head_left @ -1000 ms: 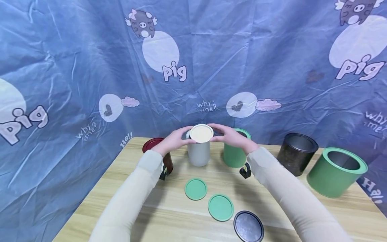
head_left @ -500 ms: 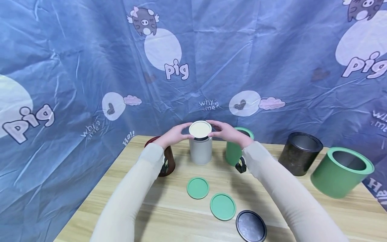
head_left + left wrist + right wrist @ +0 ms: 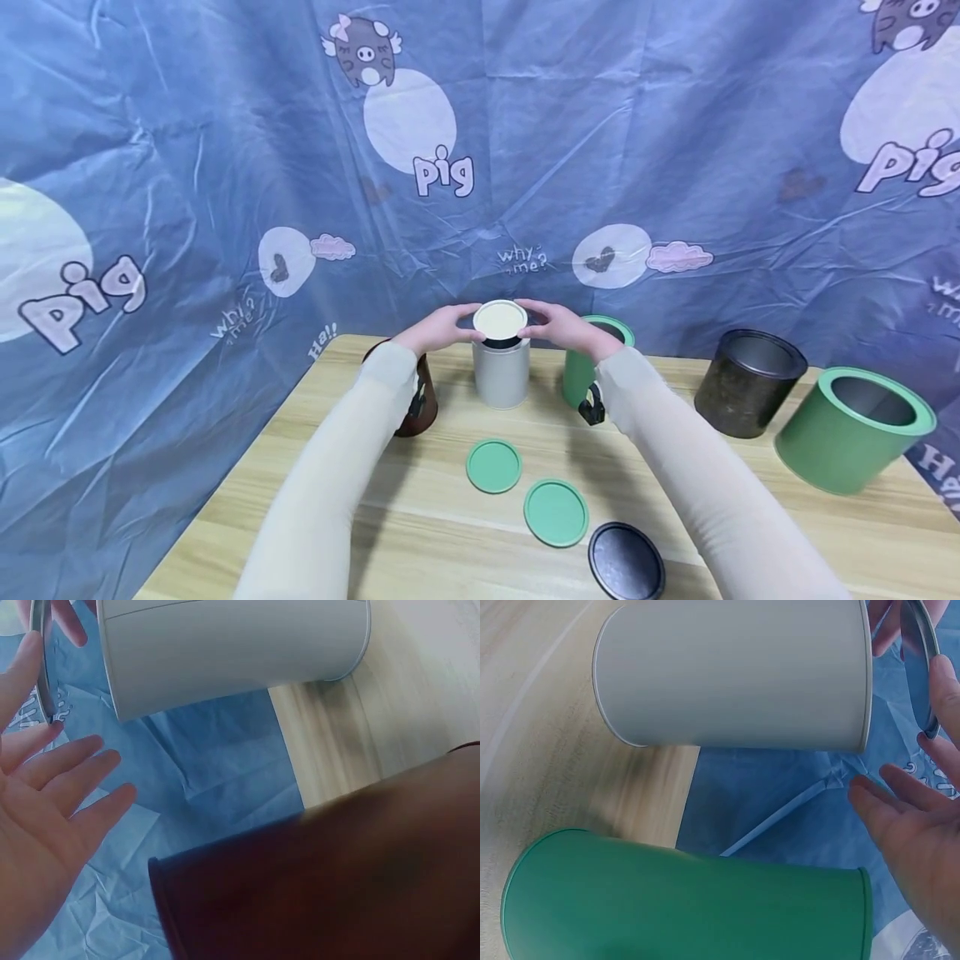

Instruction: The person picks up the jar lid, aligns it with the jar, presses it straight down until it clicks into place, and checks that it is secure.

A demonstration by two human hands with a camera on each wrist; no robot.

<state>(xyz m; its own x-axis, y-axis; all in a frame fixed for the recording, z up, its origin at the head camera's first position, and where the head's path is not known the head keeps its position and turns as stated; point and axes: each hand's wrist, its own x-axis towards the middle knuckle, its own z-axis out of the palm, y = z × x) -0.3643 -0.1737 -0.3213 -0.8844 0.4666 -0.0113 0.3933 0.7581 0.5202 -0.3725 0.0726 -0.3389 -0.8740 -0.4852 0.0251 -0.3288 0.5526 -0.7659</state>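
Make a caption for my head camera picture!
Fingers pinch a round cream metal lid above a cylindrical grey metal can.

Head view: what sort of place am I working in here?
Probably a makeshift indoor recording or practice station: a wood-grain table backed by a blue pig-print cloth, with a grey can and loose green lids set out on it.

left hand (image 3: 441, 329) faces right hand (image 3: 562, 327), both pinching.

L hand (image 3: 37, 825) pinches lid (image 3: 45, 694) edge nr grey-white can (image 3: 232, 656), w/ dk red can (image 3: 322, 889) in foregrd.
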